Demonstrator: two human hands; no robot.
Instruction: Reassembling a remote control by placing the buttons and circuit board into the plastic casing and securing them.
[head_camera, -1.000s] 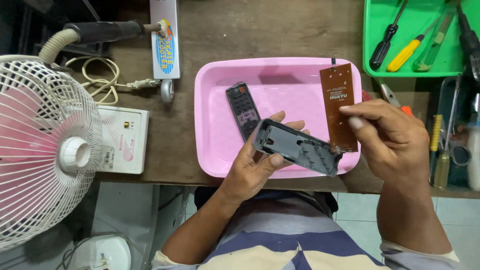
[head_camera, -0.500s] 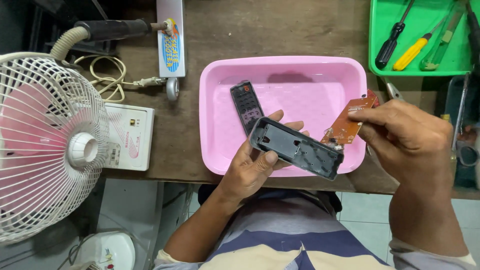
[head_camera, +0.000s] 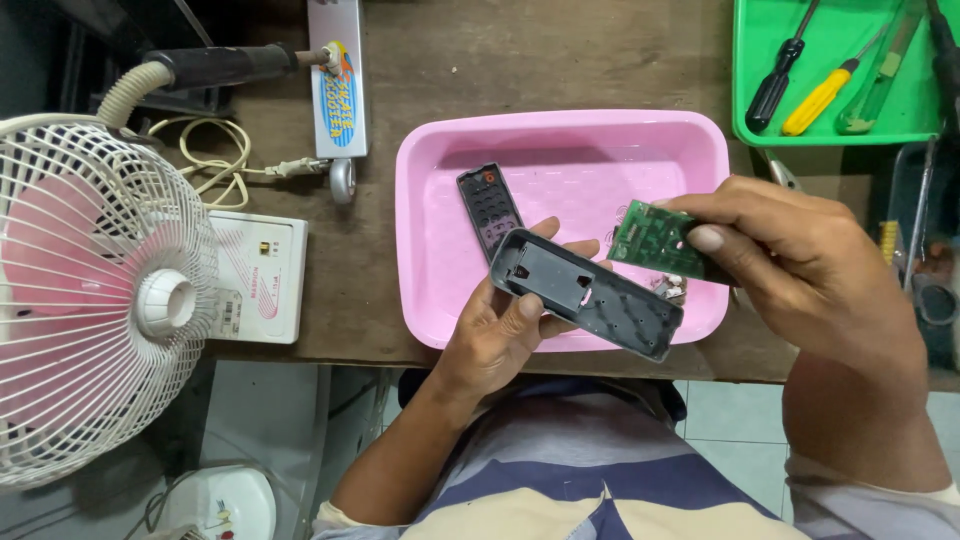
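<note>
The left hand grips one end of a long, dark grey plastic shell, the hollow back half of a remote control, its inside face turned up and showing moulded ribs and a squarish recess. The shell slants down to the right, over the near rim of a shallow pink plastic tray with rounded corners. The right hand is closed on a thin green circuit board, pinched between thumb and fingers and held flat just above the shell's far end; whether board and shell touch is hard to tell from this angle. Small pale bits show under the board, too blurred to name.

Inside the tray lies a black front panel, a narrow rectangle pierced with rows of button holes, resting flat on the smooth pink floor.

The bench is worn brown wood. At its right far corner sits a green plastic tray holding a black-handled screwdriver and a yellow-handled screwdriver. On the left stands a white fan with a wire grille, beside a flat white box with rounded edges. Behind it a cream cord loops near a ribbed hose ending in a dark tubular handle.
</note>
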